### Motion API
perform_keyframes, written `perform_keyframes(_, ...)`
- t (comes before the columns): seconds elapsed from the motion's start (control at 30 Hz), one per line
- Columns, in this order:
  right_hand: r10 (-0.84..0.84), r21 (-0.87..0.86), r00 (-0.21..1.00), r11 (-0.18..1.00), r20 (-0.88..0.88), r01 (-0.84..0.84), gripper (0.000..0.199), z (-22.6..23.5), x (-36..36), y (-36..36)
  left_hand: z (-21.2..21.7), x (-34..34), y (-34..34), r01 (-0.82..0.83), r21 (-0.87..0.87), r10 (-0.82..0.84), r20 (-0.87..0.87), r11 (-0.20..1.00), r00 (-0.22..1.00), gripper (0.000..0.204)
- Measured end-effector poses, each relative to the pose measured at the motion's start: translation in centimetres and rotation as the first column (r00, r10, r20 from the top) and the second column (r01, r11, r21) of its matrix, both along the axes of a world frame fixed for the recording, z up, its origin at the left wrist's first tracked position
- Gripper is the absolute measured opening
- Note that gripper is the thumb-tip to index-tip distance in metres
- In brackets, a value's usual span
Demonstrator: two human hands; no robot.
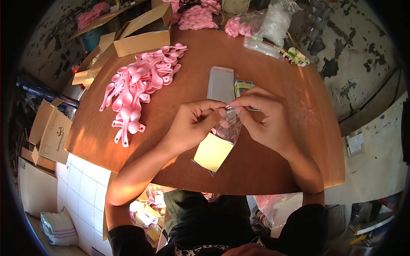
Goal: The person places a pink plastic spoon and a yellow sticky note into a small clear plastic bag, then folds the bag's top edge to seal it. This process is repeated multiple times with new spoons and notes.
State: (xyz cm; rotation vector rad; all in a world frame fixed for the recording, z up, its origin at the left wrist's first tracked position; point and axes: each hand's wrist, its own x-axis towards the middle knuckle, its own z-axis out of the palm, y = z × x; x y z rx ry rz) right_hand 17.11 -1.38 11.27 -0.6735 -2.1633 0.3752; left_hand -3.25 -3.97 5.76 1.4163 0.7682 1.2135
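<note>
My left hand [190,124] and my right hand [268,121] meet over the middle of the table, thumbs and forefingers pinching the upper end of a clear plastic bag [232,128]. A pale yellow card [214,152] fills the bag's lower part. Something pink shows through the film beside my left thumb, partly hidden by that hand. Just beyond my fingers lies a stack of clear flat bags [220,83], with a small green and yellow box [243,86] against its right side, partly covered by my right hand. To the left spreads a heap of pink plastic spoons [139,81].
An open cardboard box [143,42] stands at the table's far left. More pink spoons [197,18] are piled at the back edge. Clear plastic packs [261,46] and a bulging plastic bag [277,23] sit far right. Below the table's near edge, packed yellow-card pieces [149,211] fill a container.
</note>
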Motion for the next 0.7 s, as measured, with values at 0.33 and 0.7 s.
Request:
perform_keyframes(0.33,-0.121,0.395,0.975,0.918,0.187,0.038,0.015,-0.3,-0.1,-0.4,0.0,0.0,-0.4,0.091,0.185,-0.036,-0.282,0.979,0.959,0.031)
perform_keyframes(0.7,0.003,0.083,0.998,0.997,0.055,-0.007,0.011,-2.2,0.3,1.7,-1.4,0.6,0.1,0.115,0.227,-0.052,-0.265,0.967,0.963,0.029)
